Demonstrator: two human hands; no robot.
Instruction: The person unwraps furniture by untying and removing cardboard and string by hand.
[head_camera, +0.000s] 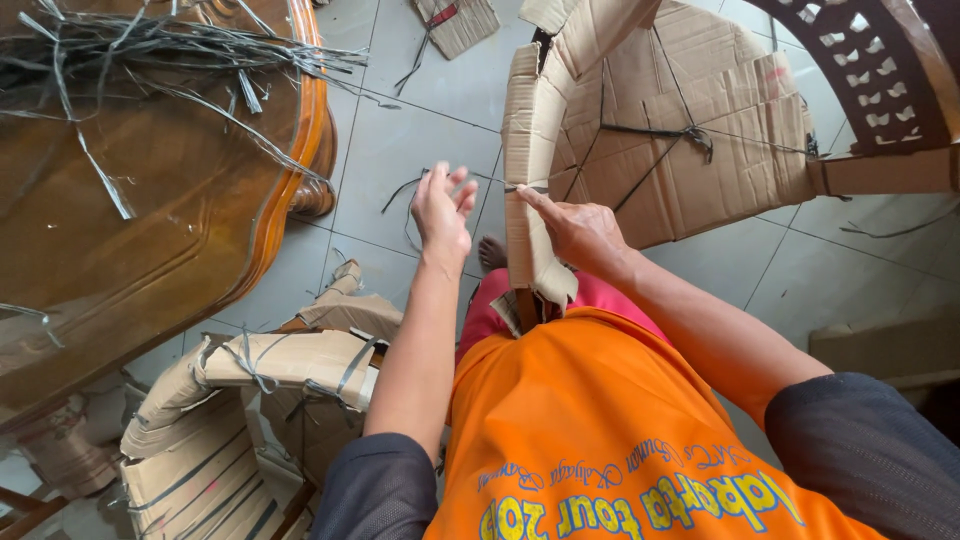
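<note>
Grey tiled floor fills the frame's centre. Left hand, fingers loosely spread, hovers empty just left of the folded cardboard stack at upper centre. Right hand presses its index finger against the dark strap across the stack's edge. Wooden table occupies upper left.

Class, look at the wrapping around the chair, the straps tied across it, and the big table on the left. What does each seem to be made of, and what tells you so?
Brown wrapping on the chair: corrugated cardboard, matt, creased, with torn edges.
Thin dark straps: probably plastic packing band, flat and knotted.
Large brown table: likely varnished wood, glossy, with reflections and a carved rim.
</note>
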